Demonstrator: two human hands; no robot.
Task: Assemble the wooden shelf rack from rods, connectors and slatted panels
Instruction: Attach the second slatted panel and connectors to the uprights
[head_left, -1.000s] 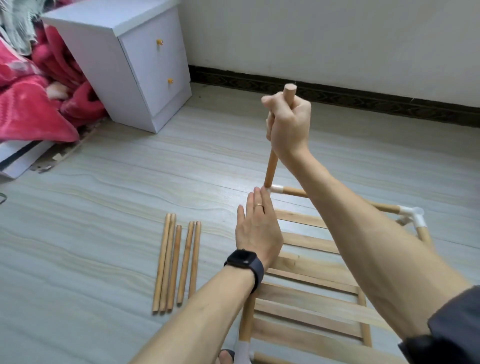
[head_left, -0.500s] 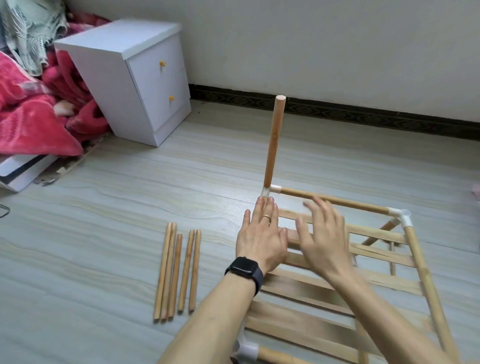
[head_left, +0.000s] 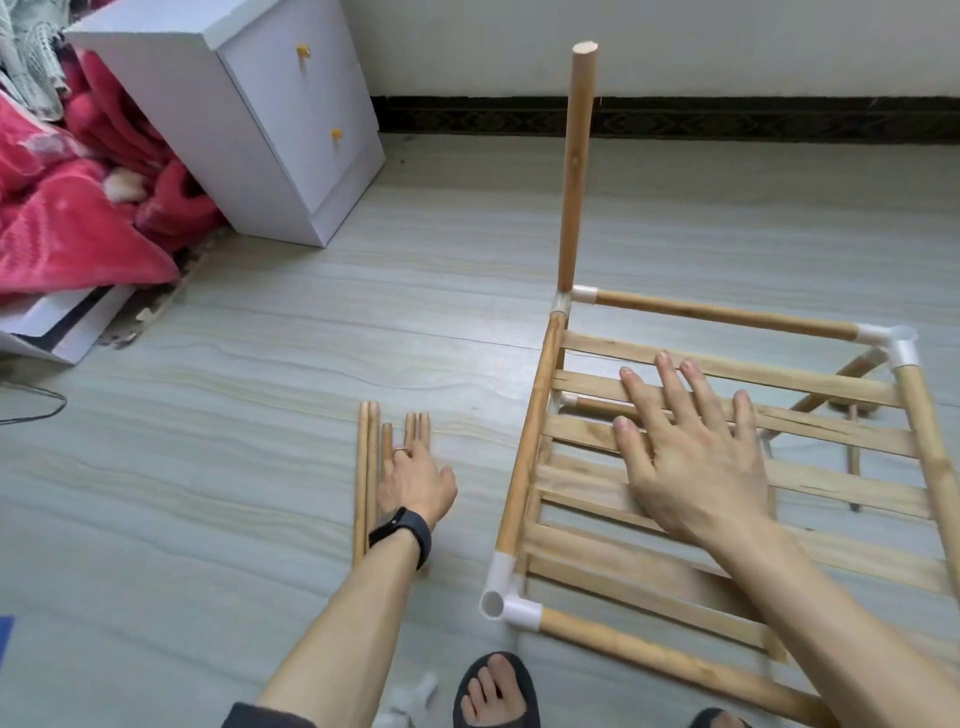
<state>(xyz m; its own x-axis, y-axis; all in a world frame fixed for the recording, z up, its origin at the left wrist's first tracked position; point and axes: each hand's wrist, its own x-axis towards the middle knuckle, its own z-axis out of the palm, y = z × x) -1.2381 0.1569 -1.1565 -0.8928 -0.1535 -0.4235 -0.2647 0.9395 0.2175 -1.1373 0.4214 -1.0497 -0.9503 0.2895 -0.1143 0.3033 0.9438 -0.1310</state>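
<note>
Two hands: left hand moved onto loose rods, grip unclear; right hand spread on slatted panel.

rods: matt wood | connectors: smooth white plastic (slightly glossy)

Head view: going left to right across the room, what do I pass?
Red blanket → white two-drawer cabinet → loose wooden rods on the floor → upright wooden rod → right hand spread on the wooden slatted panel → white plastic corner connector.
</note>
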